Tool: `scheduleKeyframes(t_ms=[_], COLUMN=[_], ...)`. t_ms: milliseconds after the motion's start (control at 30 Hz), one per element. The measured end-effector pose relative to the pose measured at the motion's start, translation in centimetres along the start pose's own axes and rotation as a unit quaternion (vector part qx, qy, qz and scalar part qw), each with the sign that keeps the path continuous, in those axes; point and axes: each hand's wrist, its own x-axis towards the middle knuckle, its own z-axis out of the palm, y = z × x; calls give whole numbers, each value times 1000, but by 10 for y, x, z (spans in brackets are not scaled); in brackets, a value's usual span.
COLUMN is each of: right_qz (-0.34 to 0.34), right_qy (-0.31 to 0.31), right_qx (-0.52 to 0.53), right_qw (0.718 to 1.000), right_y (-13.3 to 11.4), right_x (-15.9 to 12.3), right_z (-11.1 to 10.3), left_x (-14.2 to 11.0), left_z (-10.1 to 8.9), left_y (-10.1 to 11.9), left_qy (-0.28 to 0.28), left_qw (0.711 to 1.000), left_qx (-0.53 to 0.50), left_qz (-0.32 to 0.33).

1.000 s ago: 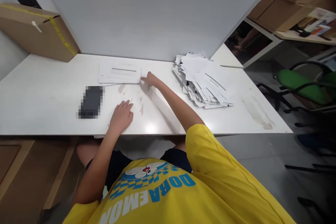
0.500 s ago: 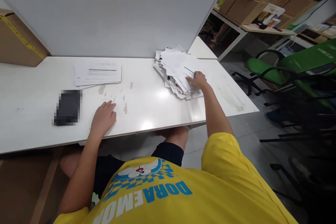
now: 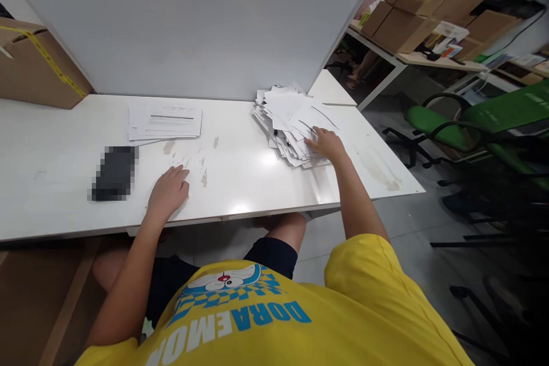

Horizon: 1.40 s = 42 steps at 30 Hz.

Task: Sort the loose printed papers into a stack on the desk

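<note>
On the white desk (image 3: 240,183), near its front edge, my left hand (image 3: 169,190) rests palm down with its fingers loosely stretched and nothing in them. My right hand (image 3: 326,144) is at the front right of an untidy pile of papers (image 3: 283,108). Its thumb and fingers are closed on the edge of a top sheet of paper (image 3: 319,117), which has dark lines printed on it. A smaller, neater stack of printed sheets (image 3: 167,122) lies beyond my left hand. Left of that hand is a dark, pixelated object (image 3: 115,174) that I cannot make out.
A grey partition (image 3: 193,23) rises along the desk's back edge. At the back left stands a cardboard box (image 3: 43,63) with yellow tape. To the right are a green office chair (image 3: 437,126) and another table with stacked cartons (image 3: 407,17). An open brown compartment (image 3: 38,297) sits below left.
My right hand has shifted slightly toward me on the pile, and the top sheet beside it lies differently, with more of its printed lines showing. My left hand stays put.
</note>
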Motion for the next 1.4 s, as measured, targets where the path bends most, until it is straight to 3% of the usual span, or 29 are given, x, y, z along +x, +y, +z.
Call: scheduleKeyframes(t_ms=[167, 267, 333, 433, 533, 633, 667, 767, 800, 867, 933, 1033, 1100, 1167, 1233, 1333, 1400], right_qz=[-14, 4, 14, -17, -114, -207, -232, -302, -321, -336, -292, -107, -2, 25, 16, 32, 46], right_qy=[24, 81, 153, 231, 186, 103, 87, 43, 28, 11, 28, 74, 66, 41, 44, 114, 147], right_qx=[-19, -2, 51, 164, 232, 271, 282, 297, 299, 309, 338, 386, 419, 492, 591, 687, 705], right_qw=[999, 997, 987, 959, 948, 934, 927, 905, 898, 890, 894, 913, 906, 869, 805, 717, 692], right_y=[-2, -6, -17, -51, -102, -150, -161, -181, -182, -178, -170, -160, -158, -161, -167, -174, -176], right_x=[-8, -18, -32, -67, -120, -177, -194, -233, -241, -251, -255, -248, -233, -211, -186, -153, -141], right_z=[-10, -18, -20, -12, 14, 40, 47, 56, 56, 56, 57, 59, 57, 54, 50, 49, 52], left_x=[1, 0, -3, -13, -31, -54, -61, -76, -79, -82, -81, -74, -67, -59, -49, -34, -28], left_z=[3, 4, 2, -3, -1, 15, 22, 39, 43, 50, 55, 61, 61, 58, 53, 42, 37], left_y=[0, 0, 0, 4, 18, 45, 55, 79, 83, 86, 83, 77, 74, 73, 71, 67, 64], left_qy=[6, 25, 70, 139, 140, 111, 85, -4, -26, -50, -47, -3, 26, 43, 55, 107, 151], left_qw=[1000, 1000, 997, 979, 969, 958, 937, 817, 782, 751, 763, 808, 825, 830, 839, 872, 896], left_qx=[1, -7, -13, -20, -63, -236, -331, -575, -618, -648, -633, -581, -561, -556, -541, -474, -408], left_qz=[-2, 4, 42, 151, 193, 118, 74, -47, -75, -112, -123, -94, -60, -25, 11, 66, 83])
